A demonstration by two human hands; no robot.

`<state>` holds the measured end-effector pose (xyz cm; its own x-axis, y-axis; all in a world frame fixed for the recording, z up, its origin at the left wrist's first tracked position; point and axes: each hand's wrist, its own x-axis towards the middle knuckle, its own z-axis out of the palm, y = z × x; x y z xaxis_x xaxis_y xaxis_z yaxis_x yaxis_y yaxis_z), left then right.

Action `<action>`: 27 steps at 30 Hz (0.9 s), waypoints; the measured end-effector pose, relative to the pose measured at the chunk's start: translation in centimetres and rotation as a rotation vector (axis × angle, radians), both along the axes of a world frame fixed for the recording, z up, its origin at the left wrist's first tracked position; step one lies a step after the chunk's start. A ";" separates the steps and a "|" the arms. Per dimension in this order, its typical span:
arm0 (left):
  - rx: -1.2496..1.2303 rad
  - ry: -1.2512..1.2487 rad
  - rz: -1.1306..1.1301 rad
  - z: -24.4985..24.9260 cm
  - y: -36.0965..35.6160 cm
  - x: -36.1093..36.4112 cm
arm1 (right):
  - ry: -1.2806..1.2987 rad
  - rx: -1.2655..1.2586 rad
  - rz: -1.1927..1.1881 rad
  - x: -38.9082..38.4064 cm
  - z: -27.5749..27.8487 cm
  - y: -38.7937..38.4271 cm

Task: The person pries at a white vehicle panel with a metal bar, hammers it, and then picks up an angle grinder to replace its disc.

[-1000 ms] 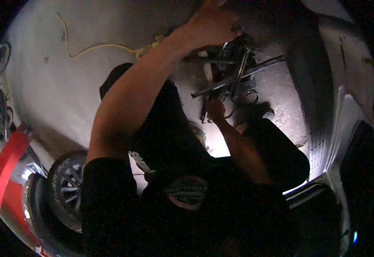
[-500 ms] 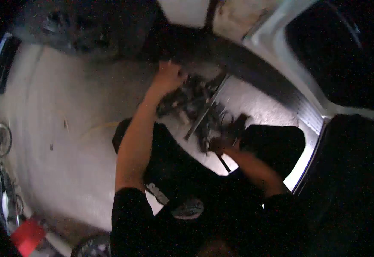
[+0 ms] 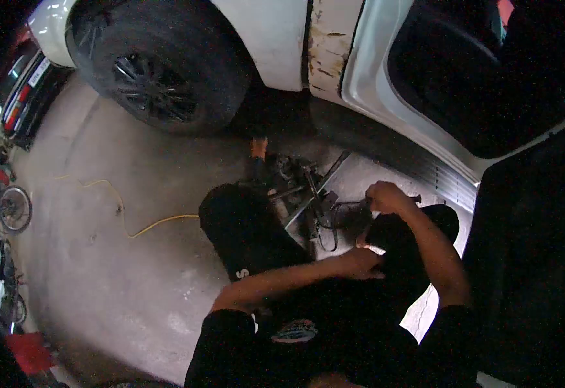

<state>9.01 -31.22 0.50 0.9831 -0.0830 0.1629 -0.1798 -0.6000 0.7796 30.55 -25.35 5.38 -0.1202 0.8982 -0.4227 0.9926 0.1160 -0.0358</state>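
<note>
My right hand [image 3: 389, 197] is raised over my right knee with its fingers curled; a short dark piece [image 3: 415, 198] shows beside it, and what it grips is too dark to name. Lower, my left hand [image 3: 360, 264] lies across my lap near the same knee, fingers bent together, their contents hidden. In front of my knees, a heap of dark metal parts [image 3: 289, 171] sits on the floor, with a long metal bar [image 3: 333, 173] slanting across it. A thin black cable loop [image 3: 335, 240] hangs between the heap and my right hand.
A white vehicle [image 3: 272, 45] with a large wheel [image 3: 156, 84] stands ahead; its open door area [image 3: 376, 71] is at right. A yellow cable [image 3: 159, 224] runs over the floor [image 3: 101, 258]. Bicycles [image 3: 14, 210] and a red object [image 3: 31, 352] line the left.
My left hand has come back from beyond the heap to my lap. My right hand has risen from beside the heap to above my knee. The view now shows more of the wheel.
</note>
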 end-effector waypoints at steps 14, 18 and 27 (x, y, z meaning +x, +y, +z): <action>0.150 0.186 -0.253 0.5 -4.8 -1.0 | 0.907 0.562 -0.309 -5.4 9.6 3.8; -0.083 -0.230 0.127 -2.6 -1.2 -0.3 | 1.129 0.753 -0.458 -5.5 10.7 1.7; 0.551 -0.673 1.026 24.0 25.5 2.3 | 1.382 1.140 -0.685 -1.6 14.5 -1.8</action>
<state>11.27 -5.67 24.52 0.3829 0.4269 0.8192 0.2868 -0.8979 0.3339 28.98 -27.17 19.89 0.6354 0.6725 0.3795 0.2235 0.3103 -0.9240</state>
